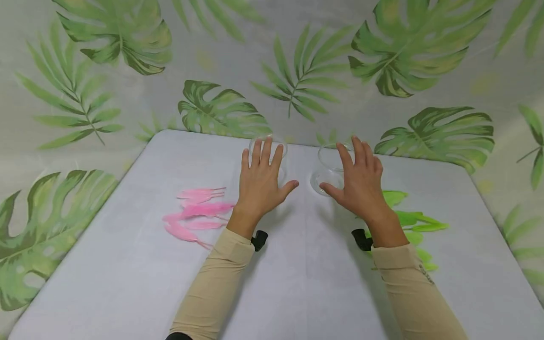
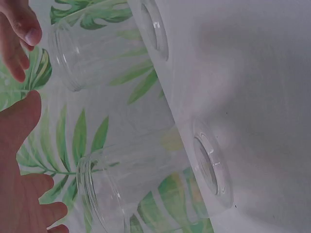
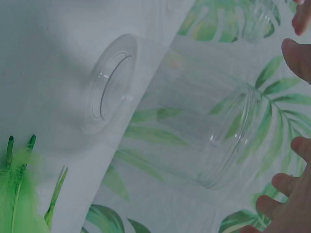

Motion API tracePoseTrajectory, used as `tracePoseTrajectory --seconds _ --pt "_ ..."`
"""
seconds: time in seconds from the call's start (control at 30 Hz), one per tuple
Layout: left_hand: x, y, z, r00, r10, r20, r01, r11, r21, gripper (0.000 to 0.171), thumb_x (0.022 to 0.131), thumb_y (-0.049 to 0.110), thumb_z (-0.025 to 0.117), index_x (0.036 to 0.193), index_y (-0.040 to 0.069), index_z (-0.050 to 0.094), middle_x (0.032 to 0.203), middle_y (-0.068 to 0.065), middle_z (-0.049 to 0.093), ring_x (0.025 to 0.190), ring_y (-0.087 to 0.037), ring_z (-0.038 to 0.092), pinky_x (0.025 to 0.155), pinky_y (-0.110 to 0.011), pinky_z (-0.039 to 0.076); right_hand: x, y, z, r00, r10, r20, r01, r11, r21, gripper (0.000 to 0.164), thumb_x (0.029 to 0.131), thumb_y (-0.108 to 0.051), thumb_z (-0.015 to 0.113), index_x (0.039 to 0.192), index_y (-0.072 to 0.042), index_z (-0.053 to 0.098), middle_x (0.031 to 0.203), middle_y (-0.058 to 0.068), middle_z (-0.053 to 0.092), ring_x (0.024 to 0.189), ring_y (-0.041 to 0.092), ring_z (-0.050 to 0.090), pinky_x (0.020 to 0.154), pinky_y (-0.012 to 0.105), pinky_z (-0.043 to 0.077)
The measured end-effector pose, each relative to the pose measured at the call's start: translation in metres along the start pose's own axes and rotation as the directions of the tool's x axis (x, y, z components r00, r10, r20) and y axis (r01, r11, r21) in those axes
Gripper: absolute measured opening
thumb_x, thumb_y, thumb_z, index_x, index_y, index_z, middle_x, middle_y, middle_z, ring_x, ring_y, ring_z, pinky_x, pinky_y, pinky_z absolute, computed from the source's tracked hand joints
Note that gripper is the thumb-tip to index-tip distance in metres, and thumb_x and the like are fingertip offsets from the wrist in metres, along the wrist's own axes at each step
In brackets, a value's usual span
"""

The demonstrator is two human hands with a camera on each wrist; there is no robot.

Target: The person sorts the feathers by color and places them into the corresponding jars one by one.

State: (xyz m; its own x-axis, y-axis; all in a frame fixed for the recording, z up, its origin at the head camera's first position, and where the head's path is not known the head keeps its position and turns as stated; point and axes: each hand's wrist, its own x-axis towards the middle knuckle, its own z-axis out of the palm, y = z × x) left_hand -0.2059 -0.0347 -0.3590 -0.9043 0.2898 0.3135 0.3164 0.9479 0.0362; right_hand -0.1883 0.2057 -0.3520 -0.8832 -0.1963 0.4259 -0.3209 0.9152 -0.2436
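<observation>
Two clear jars stand upright side by side near the back of the table, the left jar point(image 1: 282, 174) behind my left hand point(image 1: 260, 189) and the right jar point(image 1: 327, 172) beside my right hand point(image 1: 361, 186). Both hands are held up with fingers spread and nothing in them. In the left wrist view, the left jar point(image 2: 150, 189) sits below the left fingers, apart from them. The right wrist view shows the right jar point(image 3: 189, 126) with a gap between its rim and the right fingers.
Pink feathers point(image 1: 204, 208) lie on the white-covered table point(image 1: 297, 293) to the left. Bright green feathers point(image 1: 425, 226) lie at the right, partly hidden by the right forearm. Behind the table's back edge hangs a leaf-patterned cloth point(image 1: 306, 127).
</observation>
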Motion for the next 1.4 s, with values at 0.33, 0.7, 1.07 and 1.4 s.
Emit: tracePoseTrajectory --seconds 0.33,0.7,1.07,1.4 --pt "-0.002 -0.011 -0.004 0.998 -0.047 0.039 0.047 0.999 -0.014 0.095 0.088 0.077 0.046 0.160 0.022 0.017 0.169 -0.008 0.003 0.157 -0.030 0.002 0.125 -0.056 0.008 0.008 -0.002 0.006 0.998 0.007 0.060 -0.006 0.999 -0.032 0.092 0.082 -0.047 0.077 0.155 -0.014 0.031 0.165 0.020 0.009 0.151 0.046 0.009 0.113 0.072 0.014" --pt "-0.007 -0.017 -0.004 0.995 -0.073 0.067 0.075 0.996 -0.037 0.093 0.089 0.077 0.043 0.160 0.023 0.016 0.169 -0.007 0.005 0.157 -0.030 0.004 0.125 -0.057 0.008 0.007 -0.004 0.014 0.999 0.001 0.045 -0.002 1.000 0.004 0.088 0.082 -0.044 0.078 0.153 -0.014 0.036 0.163 0.020 0.013 0.150 0.047 0.010 0.111 0.072 0.016" --pt "-0.006 -0.014 0.001 0.997 -0.036 0.066 0.039 0.998 -0.046 0.090 0.091 0.076 0.042 0.160 0.023 0.019 0.168 -0.009 0.011 0.157 -0.032 0.007 0.124 -0.058 0.009 0.008 0.000 0.015 0.996 0.063 0.065 -0.065 0.997 0.042 0.088 0.084 -0.040 0.077 0.154 -0.012 0.032 0.164 0.020 0.011 0.151 0.045 0.007 0.111 0.072 0.015" --pt "-0.003 -0.015 -0.001 0.999 0.012 0.050 -0.011 1.000 -0.009 0.090 0.091 0.074 0.045 0.159 0.020 0.023 0.167 -0.010 0.017 0.156 -0.033 0.011 0.124 -0.058 0.011 0.002 0.006 0.006 0.999 0.031 0.036 -0.035 0.993 0.109 0.078 0.085 -0.031 0.076 0.149 -0.007 0.038 0.163 0.018 0.017 0.151 0.044 0.009 0.106 0.075 0.018"
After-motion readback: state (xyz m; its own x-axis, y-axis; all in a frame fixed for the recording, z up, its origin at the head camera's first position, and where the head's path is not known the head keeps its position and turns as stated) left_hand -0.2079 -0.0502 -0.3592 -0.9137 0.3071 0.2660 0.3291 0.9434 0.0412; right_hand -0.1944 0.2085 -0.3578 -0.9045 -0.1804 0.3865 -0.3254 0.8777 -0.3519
